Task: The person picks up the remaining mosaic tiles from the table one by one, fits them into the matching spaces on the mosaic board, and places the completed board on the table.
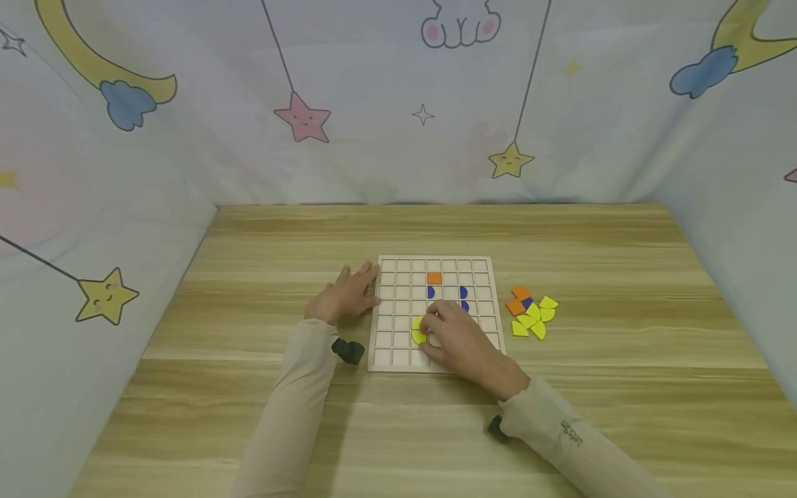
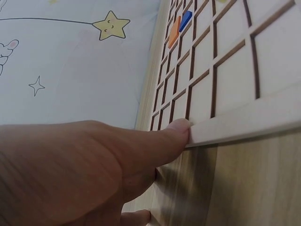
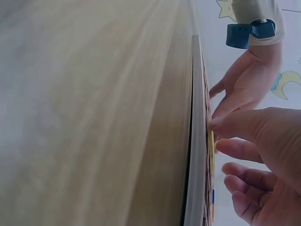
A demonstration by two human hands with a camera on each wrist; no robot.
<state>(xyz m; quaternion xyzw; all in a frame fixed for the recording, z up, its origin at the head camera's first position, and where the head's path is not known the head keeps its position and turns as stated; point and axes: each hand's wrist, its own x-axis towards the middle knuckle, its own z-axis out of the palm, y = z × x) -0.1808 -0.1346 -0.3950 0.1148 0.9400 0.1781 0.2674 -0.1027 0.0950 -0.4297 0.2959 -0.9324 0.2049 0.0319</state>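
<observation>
A pale wooden grid board point(image 1: 386, 360) lies flat on the table. My left hand point(image 1: 345, 294) rests at its left edge; in the left wrist view the thumb point(image 2: 176, 132) touches the rim. Above the lower middle of the grid is my right hand point(image 1: 463, 342), thumb and forefinger apart at two yellow quarter-circle pieces point(image 1: 418, 336). The right wrist view shows the fingertips point(image 3: 230, 147) close to a yellow strip point(image 3: 211, 150) on the board. An orange square point(image 1: 434, 278) and several blue half-circles point(image 1: 463, 292) sit in cells. The right hand hides some cells.
Right of the board lies a loose pile of yellow quarter-circles point(image 1: 539, 330), orange squares point(image 1: 520, 292) and a blue piece point(image 1: 528, 303). Behind the wooden table point(image 1: 623, 277) and along its sides hangs a printed cloth point(image 1: 386, 152).
</observation>
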